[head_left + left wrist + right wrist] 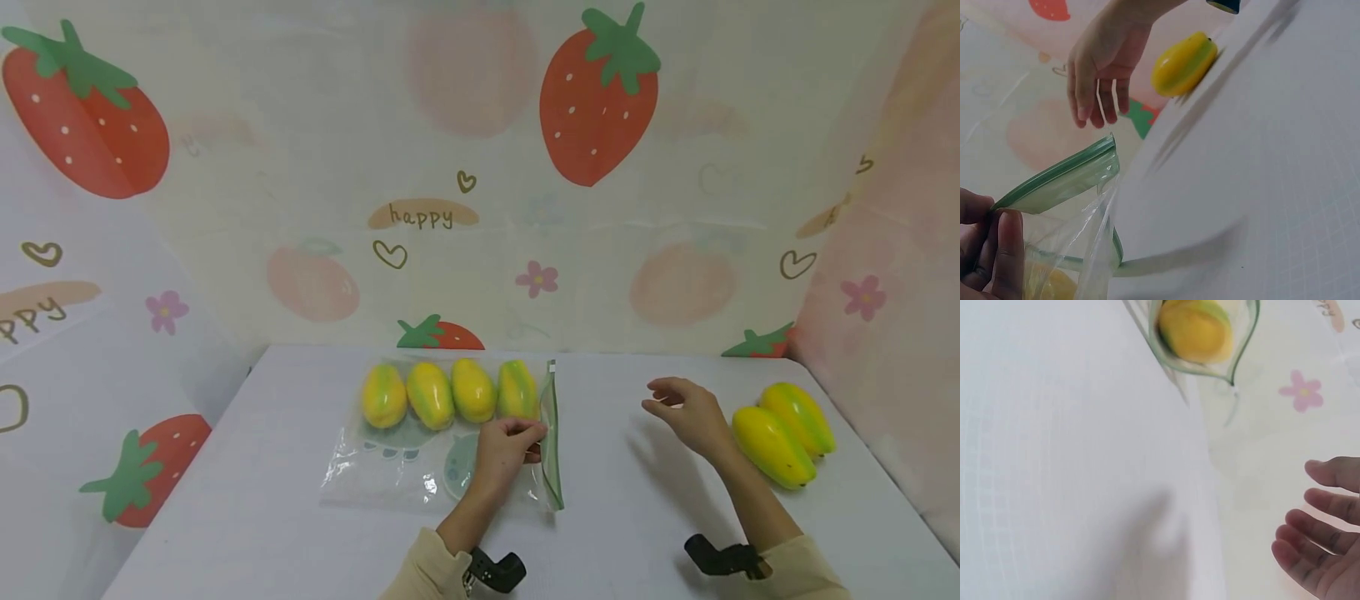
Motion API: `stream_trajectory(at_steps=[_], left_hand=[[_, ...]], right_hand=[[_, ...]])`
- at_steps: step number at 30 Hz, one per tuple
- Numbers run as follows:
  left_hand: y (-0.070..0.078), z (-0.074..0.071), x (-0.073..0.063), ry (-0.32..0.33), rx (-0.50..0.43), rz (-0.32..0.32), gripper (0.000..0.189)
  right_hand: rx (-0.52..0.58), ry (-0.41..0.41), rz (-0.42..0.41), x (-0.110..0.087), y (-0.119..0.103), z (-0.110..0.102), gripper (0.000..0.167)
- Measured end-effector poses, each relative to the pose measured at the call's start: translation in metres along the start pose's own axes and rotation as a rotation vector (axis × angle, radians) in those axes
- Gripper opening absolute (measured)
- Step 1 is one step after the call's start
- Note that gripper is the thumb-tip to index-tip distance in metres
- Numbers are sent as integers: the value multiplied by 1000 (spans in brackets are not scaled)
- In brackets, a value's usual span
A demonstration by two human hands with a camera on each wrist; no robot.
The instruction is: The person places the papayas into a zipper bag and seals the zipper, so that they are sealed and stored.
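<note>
A clear zip bag [390, 483] with a green-edged mouth lies on the table, its mouth toward the right. Inside it, several yellow-green mangoes [431, 397] stand in a row along the far side. My left hand [504, 454] pinches the bag's edge near the mouth; in the left wrist view its thumb and fingers grip the green zip strip [1066, 172]. The mouth gapes in the right wrist view, with one mango [1196, 331] showing inside. My right hand [692, 417] is raised above the table between bag and loose mangoes, fingers loosely bent, holding nothing.
Two loose mangoes [774, 446] lie side by side at the table's right, close to my right forearm. The white table [255, 500] meets a backdrop [480, 275] printed with strawberries, hearts and flowers. Each wrist wears a black camera mount [722, 557].
</note>
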State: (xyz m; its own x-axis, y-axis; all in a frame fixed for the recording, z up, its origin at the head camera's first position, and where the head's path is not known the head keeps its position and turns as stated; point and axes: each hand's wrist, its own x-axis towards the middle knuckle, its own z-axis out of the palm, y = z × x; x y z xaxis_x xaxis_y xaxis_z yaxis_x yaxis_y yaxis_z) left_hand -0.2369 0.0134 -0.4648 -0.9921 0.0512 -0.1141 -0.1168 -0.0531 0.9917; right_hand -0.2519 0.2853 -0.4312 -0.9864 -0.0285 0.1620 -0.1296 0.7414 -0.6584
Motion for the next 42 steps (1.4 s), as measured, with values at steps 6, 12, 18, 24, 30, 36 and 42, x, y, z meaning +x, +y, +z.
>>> stream_trajectory(at_steps=[6, 12, 18, 24, 30, 36, 42], left_hand=[[-1, 0, 0, -4, -4, 2, 21], [-1, 0, 0, -6, -5, -10, 20], [-1, 0, 0, -3, -13, -11, 20], [-2, 0, 1, -2, -12, -12, 20], [-1, 0, 0, -7, -12, -7, 20], [-1, -1, -2, -6, -8, -7, 21], [0, -1, -2, -5, -4, -7, 21]], right_hand=[[-46, 51, -3, -4, 9, -12, 38], [-100, 71, 7, -13, 14, -26, 40], [-127, 108, 17, -22, 25, -39, 43], [-167, 123, 32, -28, 32, -50, 44], [-235, 178, 1, -34, 42, -58, 41], [-282, 171, 69, -40, 52, -64, 43], [-346, 147, 125, -46, 61, -68, 50]])
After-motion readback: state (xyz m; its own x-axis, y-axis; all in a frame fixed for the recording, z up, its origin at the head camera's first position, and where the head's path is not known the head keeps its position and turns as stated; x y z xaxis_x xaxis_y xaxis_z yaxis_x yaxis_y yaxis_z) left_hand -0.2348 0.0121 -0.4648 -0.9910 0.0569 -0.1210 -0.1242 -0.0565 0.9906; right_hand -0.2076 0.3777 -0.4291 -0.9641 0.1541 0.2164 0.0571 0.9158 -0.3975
